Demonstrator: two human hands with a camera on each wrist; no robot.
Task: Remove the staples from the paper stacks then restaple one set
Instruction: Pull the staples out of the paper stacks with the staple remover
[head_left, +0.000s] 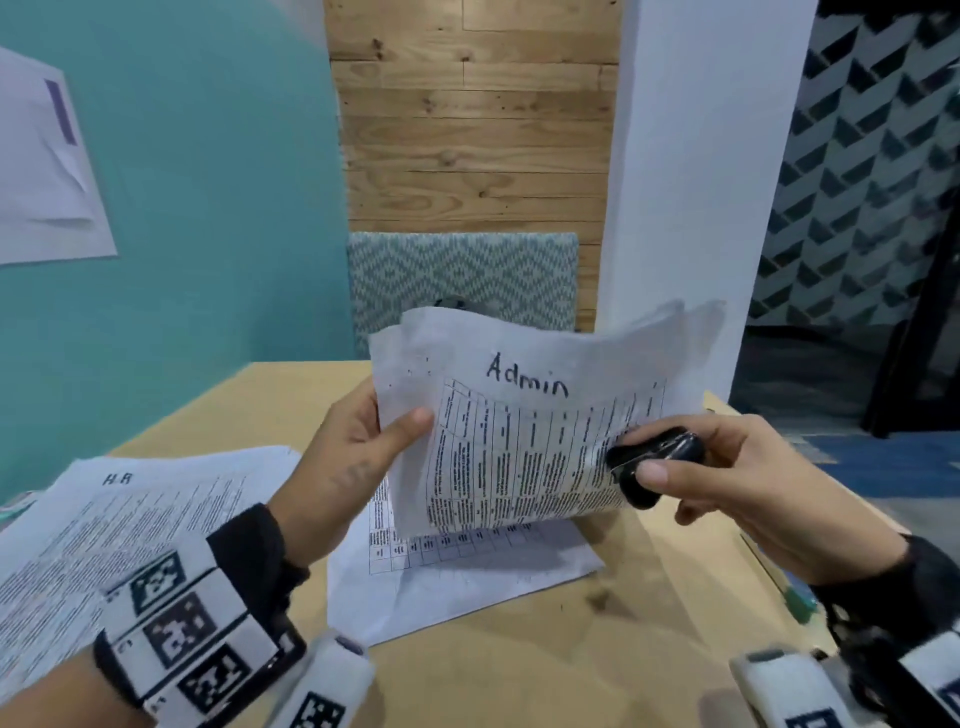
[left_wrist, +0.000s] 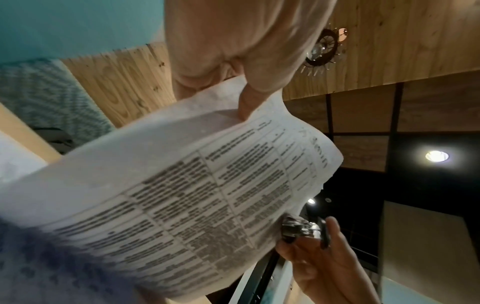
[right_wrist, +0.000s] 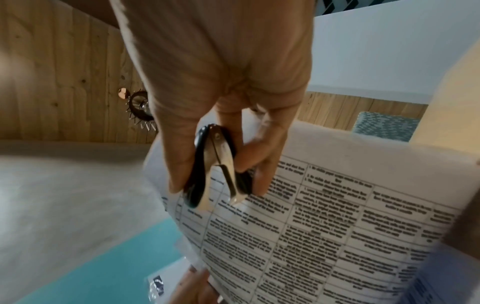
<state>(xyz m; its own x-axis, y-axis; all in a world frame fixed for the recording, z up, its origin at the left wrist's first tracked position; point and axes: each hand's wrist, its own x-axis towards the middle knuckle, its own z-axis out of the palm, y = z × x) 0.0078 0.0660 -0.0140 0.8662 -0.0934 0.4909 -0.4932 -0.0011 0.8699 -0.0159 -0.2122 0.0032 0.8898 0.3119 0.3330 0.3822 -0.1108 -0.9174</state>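
Head view, staple remover (head_left: 655, 465) pinched at Admin stack (head_left: 524, 415)

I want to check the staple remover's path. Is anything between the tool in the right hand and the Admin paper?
Nothing visible: the staple remover, pinched by the right hand, already meets the right edge of the Admin paper, which the left hand holds up.

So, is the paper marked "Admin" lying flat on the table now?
No, the left hand holds the Admin paper up in the air, above the table.
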